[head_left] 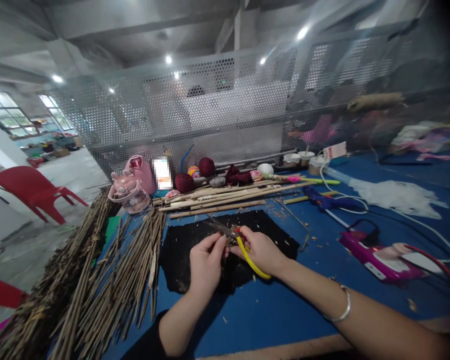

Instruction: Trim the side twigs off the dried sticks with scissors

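We see a red chair point(33, 189) on the floor at the left, a pink bucket point(133, 196) near the perforated screen point(195, 107), and a purple power strip point(378, 257) on the table's point(285, 310) right side.

On the table point(255, 315), a cloth point(270, 240) marks the clock's centre, with scissors point(247, 257) above it; loose sticks point(108, 295) spread from eight to nine o'clock, and a twig bundle point(41, 300) lies farther left. A small bucket point(132, 200) sits at ten, poles point(217, 197) lie at twelve with yarn balls point(207, 167) behind them, and a mesh screen point(210, 110) stands behind those. Cups point(306, 157) are at one, a glue gun point(318, 197) at two, and a power strip point(378, 262) at three.
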Demonstrator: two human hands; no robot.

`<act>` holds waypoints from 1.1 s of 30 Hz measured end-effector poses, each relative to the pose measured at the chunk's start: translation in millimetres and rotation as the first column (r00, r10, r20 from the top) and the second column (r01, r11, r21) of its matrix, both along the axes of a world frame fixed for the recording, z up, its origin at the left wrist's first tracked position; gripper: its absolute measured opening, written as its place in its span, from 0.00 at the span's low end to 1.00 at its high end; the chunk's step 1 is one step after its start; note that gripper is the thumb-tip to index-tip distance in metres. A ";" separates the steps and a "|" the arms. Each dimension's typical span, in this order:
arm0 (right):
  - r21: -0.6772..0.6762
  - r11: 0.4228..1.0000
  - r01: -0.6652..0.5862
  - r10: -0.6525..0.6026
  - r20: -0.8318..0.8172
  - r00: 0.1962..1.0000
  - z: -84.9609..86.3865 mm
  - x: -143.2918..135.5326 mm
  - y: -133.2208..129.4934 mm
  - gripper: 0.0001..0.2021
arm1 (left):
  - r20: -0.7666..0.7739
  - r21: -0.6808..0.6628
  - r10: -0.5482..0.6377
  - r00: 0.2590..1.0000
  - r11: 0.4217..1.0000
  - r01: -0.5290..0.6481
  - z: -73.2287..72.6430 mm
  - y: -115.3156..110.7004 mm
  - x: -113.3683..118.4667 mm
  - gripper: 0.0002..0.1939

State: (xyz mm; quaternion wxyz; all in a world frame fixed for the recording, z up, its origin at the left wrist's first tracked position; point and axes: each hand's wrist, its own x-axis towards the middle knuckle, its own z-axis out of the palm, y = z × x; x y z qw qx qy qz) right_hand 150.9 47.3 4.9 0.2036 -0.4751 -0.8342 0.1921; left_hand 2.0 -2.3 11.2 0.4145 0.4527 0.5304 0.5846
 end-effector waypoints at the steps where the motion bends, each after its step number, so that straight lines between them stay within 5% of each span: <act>1: 0.021 1.000 0.009 -0.009 0.015 1.000 1.2 -0.1 -0.4 0.15 | 0.007 0.005 -0.005 1.000 1.000 0.005 1.0 -0.2 0.2 0.13; 7: 0.105 0.994 -0.027 0.024 0.031 0.999 5.9 -1.3 -2.4 0.24 | 0.023 0.011 -0.035 0.999 0.999 0.035 2.9 -0.1 1.0 0.12; 22: 0.119 0.993 -0.006 -0.006 0.095 0.995 7.0 3.5 -3.5 0.18 | -0.017 0.017 -0.080 0.997 0.997 0.080 -0.4 2.5 1.4 0.11; 33: 0.161 0.987 -0.026 0.004 0.138 0.990 6.6 0.6 3.0 0.18 | 0.005 0.020 -0.009 1.000 1.000 0.009 -4.4 5.1 1.3 0.12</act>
